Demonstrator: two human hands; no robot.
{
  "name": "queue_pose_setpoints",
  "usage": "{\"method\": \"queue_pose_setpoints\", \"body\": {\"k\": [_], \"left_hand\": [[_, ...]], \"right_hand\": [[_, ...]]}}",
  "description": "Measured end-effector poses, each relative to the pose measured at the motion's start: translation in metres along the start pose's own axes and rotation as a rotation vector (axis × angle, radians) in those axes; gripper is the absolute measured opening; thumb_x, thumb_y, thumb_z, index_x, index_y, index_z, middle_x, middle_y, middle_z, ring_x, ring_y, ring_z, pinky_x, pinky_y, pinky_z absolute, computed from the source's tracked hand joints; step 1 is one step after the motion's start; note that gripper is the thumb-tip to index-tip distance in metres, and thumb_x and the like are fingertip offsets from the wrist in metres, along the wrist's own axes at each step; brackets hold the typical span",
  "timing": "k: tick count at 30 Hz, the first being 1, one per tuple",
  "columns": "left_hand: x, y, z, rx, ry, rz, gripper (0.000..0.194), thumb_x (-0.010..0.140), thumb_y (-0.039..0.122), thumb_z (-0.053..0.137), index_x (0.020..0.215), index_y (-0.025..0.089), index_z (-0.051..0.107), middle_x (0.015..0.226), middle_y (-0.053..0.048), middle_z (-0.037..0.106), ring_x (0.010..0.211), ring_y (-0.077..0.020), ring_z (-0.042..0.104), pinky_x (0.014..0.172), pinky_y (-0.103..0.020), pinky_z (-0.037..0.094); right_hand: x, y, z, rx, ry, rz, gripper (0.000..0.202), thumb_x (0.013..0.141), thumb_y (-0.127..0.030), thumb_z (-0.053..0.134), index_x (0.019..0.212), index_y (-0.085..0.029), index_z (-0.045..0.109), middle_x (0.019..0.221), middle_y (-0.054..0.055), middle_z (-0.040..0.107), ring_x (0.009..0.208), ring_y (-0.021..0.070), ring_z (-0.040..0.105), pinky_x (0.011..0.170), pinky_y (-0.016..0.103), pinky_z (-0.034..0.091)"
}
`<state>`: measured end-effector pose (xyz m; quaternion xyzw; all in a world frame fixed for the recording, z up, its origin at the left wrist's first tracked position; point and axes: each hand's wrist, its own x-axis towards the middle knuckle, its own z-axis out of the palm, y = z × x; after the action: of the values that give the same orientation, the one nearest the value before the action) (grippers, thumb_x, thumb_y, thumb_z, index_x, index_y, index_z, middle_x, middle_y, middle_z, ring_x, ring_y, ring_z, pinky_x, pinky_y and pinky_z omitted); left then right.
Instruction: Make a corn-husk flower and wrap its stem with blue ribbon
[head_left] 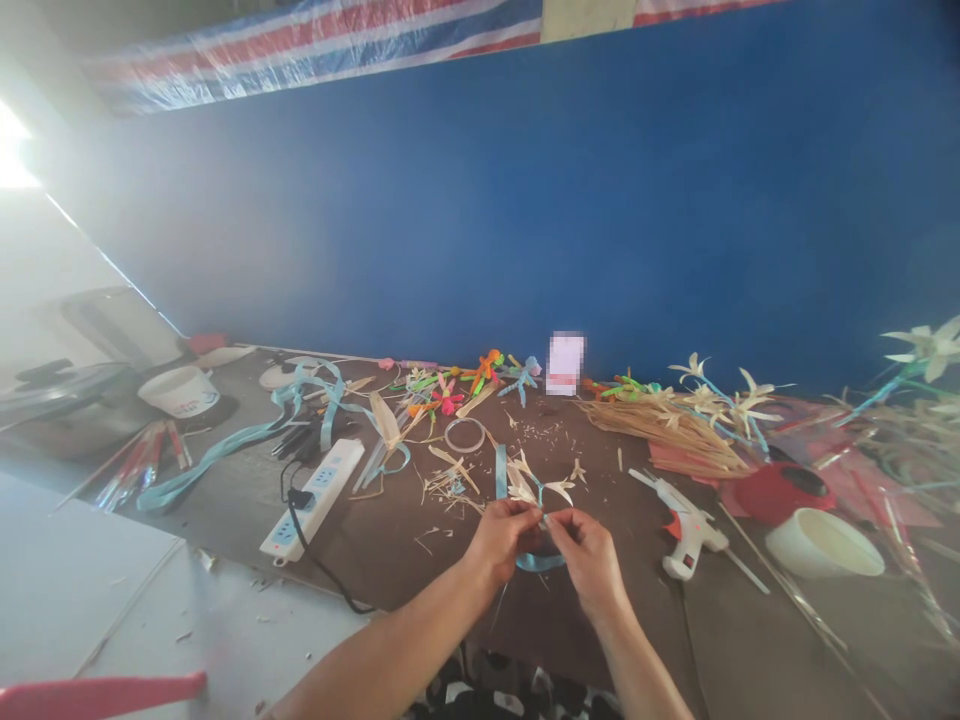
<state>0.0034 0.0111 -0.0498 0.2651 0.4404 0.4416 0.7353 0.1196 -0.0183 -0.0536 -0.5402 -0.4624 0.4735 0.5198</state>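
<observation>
Pinched between the fingertips of my left hand (pixel 501 538) and my right hand (pixel 589 556) is a craft flower (pixel 522 486) with cream, pointed petals and a light-blue stem. Both hands are closed and nearly touch at the stem, whose lower part the fingers hide. A light-blue ribbon (pixel 540 563) loops below the hands, and another stretch of ribbon (pixel 501 468) stands just behind my left hand. Dried husk scraps (pixel 453 478) lie on the brown table, left of the flower.
A white power strip (pixel 319 495) lies at left with a black cord. The hot glue gun (pixel 688 530) rests at right, near a white tape roll (pixel 823 543) and a red roll (pixel 781 490). Behind are colourful pipe-cleaner figures (pixel 448 396), a raffia bundle (pixel 667 435) and a blue board (pixel 480 220).
</observation>
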Motion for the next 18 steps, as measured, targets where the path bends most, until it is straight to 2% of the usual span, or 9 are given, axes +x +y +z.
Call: {"method": "queue_pose_setpoints", "body": {"k": [3,8,15,18], "left_hand": [[0.000,-0.001,-0.002,0.003,-0.007,-0.013,0.023,0.054,0.025,0.070,0.062,0.009,0.056,0.049,0.000,0.052,0.043,-0.0071,0.047,0.045,-0.020,0.034],[0.002,0.003,-0.001,0.010,-0.036,-0.030,0.019,0.056,0.021,0.068,0.063,0.010,0.055,0.051,0.000,0.052,0.045,-0.0072,0.047,0.047,-0.021,0.036],[0.003,0.019,0.012,-0.027,-0.187,-0.065,0.014,0.055,0.011,0.065,0.066,0.009,0.056,0.055,0.000,0.053,0.049,-0.0071,0.048,0.052,-0.021,0.039],[0.004,0.019,0.018,-0.035,-0.177,-0.031,0.013,0.055,0.010,0.064,0.067,0.009,0.057,0.055,0.000,0.053,0.049,-0.0073,0.048,0.052,-0.022,0.039]], "right_hand": [[-0.001,0.002,0.002,0.018,-0.010,-0.017,0.021,0.071,-0.035,0.055,0.068,-0.015,0.057,0.058,0.002,0.059,0.054,0.0144,0.052,0.052,0.024,0.040],[0.004,0.003,-0.001,-0.090,0.013,-0.025,0.022,0.069,-0.036,0.056,0.066,-0.014,0.058,0.058,0.002,0.058,0.055,0.0144,0.051,0.052,0.023,0.038],[0.012,-0.011,-0.011,-0.143,0.067,-0.025,0.020,0.066,-0.034,0.057,0.064,-0.014,0.058,0.056,0.000,0.058,0.052,0.0122,0.048,0.051,0.021,0.037],[0.013,-0.015,-0.012,-0.112,0.069,-0.006,0.019,0.067,-0.034,0.056,0.066,-0.015,0.059,0.058,0.001,0.059,0.054,0.0128,0.050,0.052,0.021,0.038]]}}
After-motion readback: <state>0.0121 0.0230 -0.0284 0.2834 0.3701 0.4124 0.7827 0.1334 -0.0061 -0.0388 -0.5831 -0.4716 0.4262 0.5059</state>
